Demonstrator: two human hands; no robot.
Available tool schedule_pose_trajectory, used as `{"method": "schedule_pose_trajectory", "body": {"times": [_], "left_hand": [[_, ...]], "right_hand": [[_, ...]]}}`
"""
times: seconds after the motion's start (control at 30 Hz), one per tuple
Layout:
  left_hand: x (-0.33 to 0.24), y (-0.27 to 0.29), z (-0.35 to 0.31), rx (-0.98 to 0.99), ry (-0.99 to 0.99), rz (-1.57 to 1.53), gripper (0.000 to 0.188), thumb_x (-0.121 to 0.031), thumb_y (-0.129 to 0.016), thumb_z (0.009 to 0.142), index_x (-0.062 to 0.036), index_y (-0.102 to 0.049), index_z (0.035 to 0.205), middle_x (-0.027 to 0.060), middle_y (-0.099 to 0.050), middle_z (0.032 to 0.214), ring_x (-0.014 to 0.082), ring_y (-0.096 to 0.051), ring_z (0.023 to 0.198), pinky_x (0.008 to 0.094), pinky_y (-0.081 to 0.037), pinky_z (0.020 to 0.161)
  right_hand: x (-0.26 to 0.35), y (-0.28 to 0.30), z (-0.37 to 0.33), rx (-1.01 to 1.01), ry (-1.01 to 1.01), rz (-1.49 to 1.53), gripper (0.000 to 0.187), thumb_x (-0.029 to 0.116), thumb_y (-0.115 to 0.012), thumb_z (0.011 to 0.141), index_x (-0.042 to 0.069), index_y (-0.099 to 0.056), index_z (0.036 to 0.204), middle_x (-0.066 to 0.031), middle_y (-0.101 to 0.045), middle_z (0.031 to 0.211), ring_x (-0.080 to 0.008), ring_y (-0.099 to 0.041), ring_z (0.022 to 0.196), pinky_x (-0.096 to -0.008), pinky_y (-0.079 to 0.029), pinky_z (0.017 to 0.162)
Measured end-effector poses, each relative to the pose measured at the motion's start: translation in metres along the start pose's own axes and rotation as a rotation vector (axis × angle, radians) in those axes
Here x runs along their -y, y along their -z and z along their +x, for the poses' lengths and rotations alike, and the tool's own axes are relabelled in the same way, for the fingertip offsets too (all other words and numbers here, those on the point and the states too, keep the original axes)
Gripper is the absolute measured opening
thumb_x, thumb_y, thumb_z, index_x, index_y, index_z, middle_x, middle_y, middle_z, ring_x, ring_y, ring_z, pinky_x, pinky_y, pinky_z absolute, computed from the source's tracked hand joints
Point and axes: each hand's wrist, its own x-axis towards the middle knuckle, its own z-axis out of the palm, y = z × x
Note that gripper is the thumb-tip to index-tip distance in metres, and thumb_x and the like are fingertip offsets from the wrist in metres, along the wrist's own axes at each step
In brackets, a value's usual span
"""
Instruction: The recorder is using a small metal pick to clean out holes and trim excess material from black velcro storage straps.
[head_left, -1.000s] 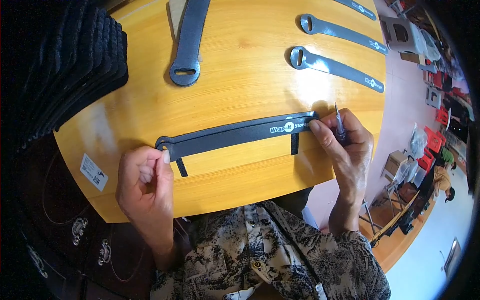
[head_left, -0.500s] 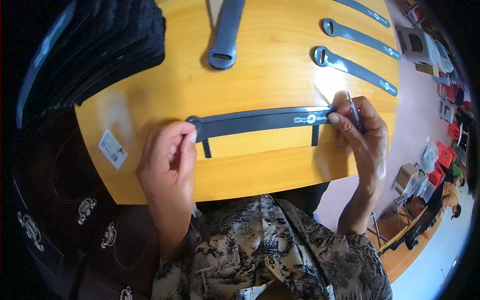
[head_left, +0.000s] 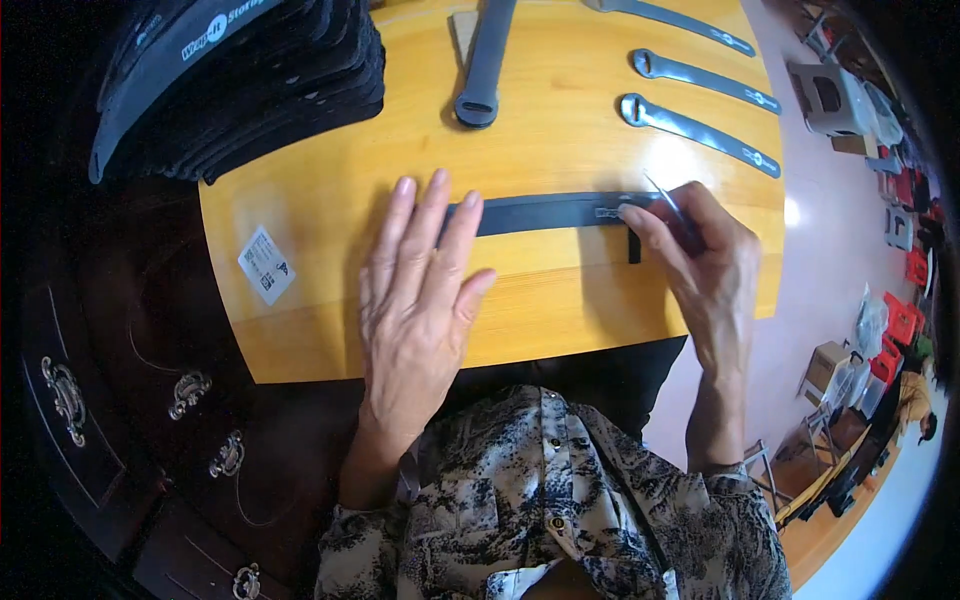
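Note:
A long dark strap [head_left: 545, 212] with white printing near its right end lies across the table in front of me. My left hand [head_left: 420, 285] is open over the strap's left end, palm down and fingers stretched out, hiding that end. At the other end, the thumb of my right hand [head_left: 712, 262] presses the strap beside the printing. Held in the curled fingers of the same hand is a slim pointed tool [head_left: 660, 192], its thin tip pointing away from me. A short black strip [head_left: 634, 247] sticks out from under the strap's near edge.
Several similar grey straps [head_left: 705, 132] with slotted round ends lie at the far right. Another slotted strap [head_left: 484, 85] lies at the far middle, and a tall stack of black straps [head_left: 290, 110] stands at the far left. A white label [head_left: 266, 265] sits on the table [head_left: 320, 340].
My left hand has let go of its pinch on the strap's left end and spread flat over it. The strap has shifted slightly away from me. My right hand still holds the pointed tool.

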Motion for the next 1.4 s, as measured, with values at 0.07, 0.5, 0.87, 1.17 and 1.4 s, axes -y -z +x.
{"method": "schedule_pose_trajectory", "body": {"times": [0.07,0.5,0.87,1.17,1.4], "left_hand": [[0.002,-0.008,-0.001,0.229,-0.038,0.113,0.066,-0.029,-0.061,0.084,-0.0133,-0.035,0.143,0.0105,-0.027,0.151,0.0322,-0.023,0.139,0.0448,-0.025,0.111],[0.032,-0.018,-0.022,-0.180,0.124,-0.394,0.039,-0.008,-0.053,0.092,-0.0028,-0.051,0.130,0.0177,-0.047,0.137,0.0311,-0.041,0.130,0.0397,-0.033,0.107],[0.029,-0.011,-0.017,-0.267,0.075,-0.092,0.034,-0.002,-0.074,0.070,-0.0057,-0.069,0.103,0.0061,-0.060,0.097,0.0232,-0.054,0.084,0.0331,-0.045,0.072],[0.031,-0.014,-0.017,-0.244,-0.002,-0.052,0.034,-0.003,-0.075,0.067,-0.0054,-0.070,0.101,0.0055,-0.061,0.097,0.0219,-0.055,0.086,0.0320,-0.046,0.073],[-0.017,-0.007,-0.003,0.140,-0.098,-0.047,0.056,-0.026,-0.071,0.076,-0.0093,-0.055,0.127,0.0058,-0.046,0.136,0.0258,-0.039,0.129,0.0370,-0.037,0.101]], "right_hand": [[-0.006,-0.008,0.007,-0.029,0.050,-0.103,0.029,0.028,-0.072,0.080,0.002,-0.060,0.075,-0.0115,-0.060,0.061,-0.0207,-0.056,0.051,-0.0312,-0.044,0.049],[-0.020,-0.018,0.012,-0.002,0.090,-0.228,0.037,0.041,-0.068,0.080,0.005,-0.057,0.077,-0.0117,-0.063,0.066,-0.0299,-0.062,0.061,-0.0370,-0.047,0.054],[-0.011,-0.010,0.008,0.072,-0.025,-0.191,0.031,0.027,-0.073,0.080,0.002,-0.055,0.080,-0.0105,-0.057,0.064,-0.0195,-0.052,0.057,-0.0312,-0.044,0.056],[-0.016,0.002,0.017,0.180,-0.062,-0.120,0.027,0.024,-0.074,0.080,0.002,-0.056,0.080,-0.0028,-0.052,0.060,-0.0100,-0.041,0.056,-0.0262,-0.037,0.052],[-0.045,0.041,0.038,-0.148,0.089,-0.140,0.017,0.014,-0.072,0.082,0.001,-0.061,0.084,-0.0003,-0.054,0.078,-0.0065,-0.043,0.063,-0.0219,-0.034,0.053]]}}
